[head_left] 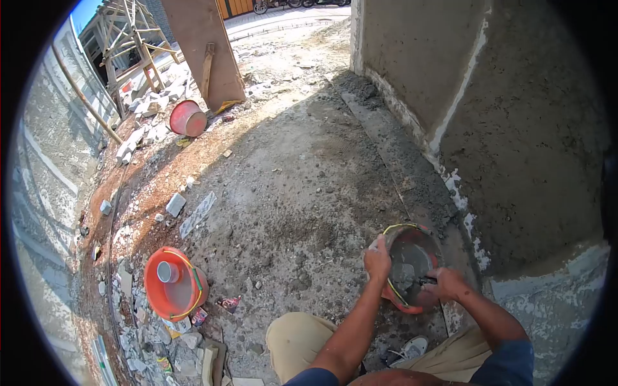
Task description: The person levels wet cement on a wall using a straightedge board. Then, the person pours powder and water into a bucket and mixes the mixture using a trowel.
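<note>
An orange bucket (411, 309) with grey wet mortar (412, 254) inside stands on the ground in front of my knees. Its yellow-wrapped handle (394, 291) lies down along the left side of the rim. My left hand (378, 258) grips that left rim, the thumb side up. Over the right part of the opening, my right hand (449, 285) is closed round the dark handle of what looks like a trowel (426, 281). The tool's far end sits in the mortar and is hard to make out.
Another orange bucket (201, 283) holding cloudy water and a small can (168, 272) stands to the left. A red bucket (188, 119) lies tipped near a brown board (205, 51). Rubble lines the left side; a plastered wall (528, 135) rises close at right.
</note>
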`<action>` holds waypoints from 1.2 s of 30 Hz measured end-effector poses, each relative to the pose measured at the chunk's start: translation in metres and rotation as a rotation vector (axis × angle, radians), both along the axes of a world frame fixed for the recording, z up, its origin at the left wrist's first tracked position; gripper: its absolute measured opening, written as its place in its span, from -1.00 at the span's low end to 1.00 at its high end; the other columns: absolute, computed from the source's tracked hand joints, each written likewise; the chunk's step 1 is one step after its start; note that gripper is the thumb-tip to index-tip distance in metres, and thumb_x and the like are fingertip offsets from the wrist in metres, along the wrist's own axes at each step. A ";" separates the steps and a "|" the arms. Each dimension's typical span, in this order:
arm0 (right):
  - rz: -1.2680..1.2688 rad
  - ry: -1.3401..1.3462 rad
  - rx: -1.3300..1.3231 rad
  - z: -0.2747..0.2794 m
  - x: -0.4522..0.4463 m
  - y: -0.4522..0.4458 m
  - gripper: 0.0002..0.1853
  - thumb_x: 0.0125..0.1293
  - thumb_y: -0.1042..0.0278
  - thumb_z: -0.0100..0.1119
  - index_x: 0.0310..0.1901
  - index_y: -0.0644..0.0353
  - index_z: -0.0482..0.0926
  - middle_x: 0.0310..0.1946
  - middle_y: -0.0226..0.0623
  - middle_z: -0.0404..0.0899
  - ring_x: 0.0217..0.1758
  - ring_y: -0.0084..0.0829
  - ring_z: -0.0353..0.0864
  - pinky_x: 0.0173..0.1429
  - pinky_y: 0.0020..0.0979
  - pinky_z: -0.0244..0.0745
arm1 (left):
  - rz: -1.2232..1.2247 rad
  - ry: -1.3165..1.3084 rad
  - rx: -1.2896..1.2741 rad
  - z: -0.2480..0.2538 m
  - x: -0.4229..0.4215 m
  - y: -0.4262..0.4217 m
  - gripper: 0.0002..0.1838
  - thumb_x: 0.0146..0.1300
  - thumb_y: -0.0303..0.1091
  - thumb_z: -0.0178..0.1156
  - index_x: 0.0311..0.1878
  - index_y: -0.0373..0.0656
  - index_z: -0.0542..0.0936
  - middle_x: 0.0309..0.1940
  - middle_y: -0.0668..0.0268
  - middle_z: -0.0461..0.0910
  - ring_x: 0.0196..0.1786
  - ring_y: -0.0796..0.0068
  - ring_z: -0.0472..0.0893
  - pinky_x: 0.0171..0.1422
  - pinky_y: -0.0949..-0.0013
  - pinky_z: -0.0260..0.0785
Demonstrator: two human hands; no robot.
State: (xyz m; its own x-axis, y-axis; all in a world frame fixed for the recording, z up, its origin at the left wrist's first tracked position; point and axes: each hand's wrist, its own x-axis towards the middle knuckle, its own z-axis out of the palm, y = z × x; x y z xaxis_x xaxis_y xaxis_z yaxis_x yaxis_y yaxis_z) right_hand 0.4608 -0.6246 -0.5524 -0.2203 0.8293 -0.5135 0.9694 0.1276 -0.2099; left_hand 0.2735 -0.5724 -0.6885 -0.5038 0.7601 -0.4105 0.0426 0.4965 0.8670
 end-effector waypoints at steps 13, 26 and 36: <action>0.223 -0.179 0.209 -0.004 -0.041 -0.011 -0.68 0.22 0.10 0.25 -0.03 0.00 0.62 -0.36 -0.14 0.68 -0.25 -0.02 0.70 -0.21 -0.04 0.58 | -0.038 -0.052 0.262 0.002 -0.002 0.003 -0.42 0.44 0.04 -0.02 -0.14 -0.40 0.67 -0.29 -0.04 0.70 -0.22 0.02 0.69 -0.10 0.08 0.44; 0.081 -0.266 0.231 -0.067 0.015 -0.007 -0.76 0.15 0.35 0.18 -0.22 0.28 0.71 -0.38 -0.09 0.70 -0.22 -0.15 0.73 -0.22 -0.07 0.59 | 0.050 -0.123 0.204 0.001 -0.001 0.007 -0.38 0.39 0.09 0.04 -0.14 -0.46 0.67 -0.26 -0.12 0.69 -0.17 -0.08 0.68 -0.06 0.02 0.43; -0.091 0.211 -0.200 -0.022 0.002 -0.008 -0.63 0.16 0.06 0.28 -0.12 0.16 0.69 -0.49 -0.12 0.67 -0.37 -0.14 0.67 -0.28 -0.09 0.49 | 0.102 -0.040 0.252 -0.006 -0.002 0.005 -0.31 0.36 0.17 0.04 -0.18 -0.46 0.67 -0.27 -0.13 0.69 -0.16 -0.17 0.66 -0.03 -0.04 0.45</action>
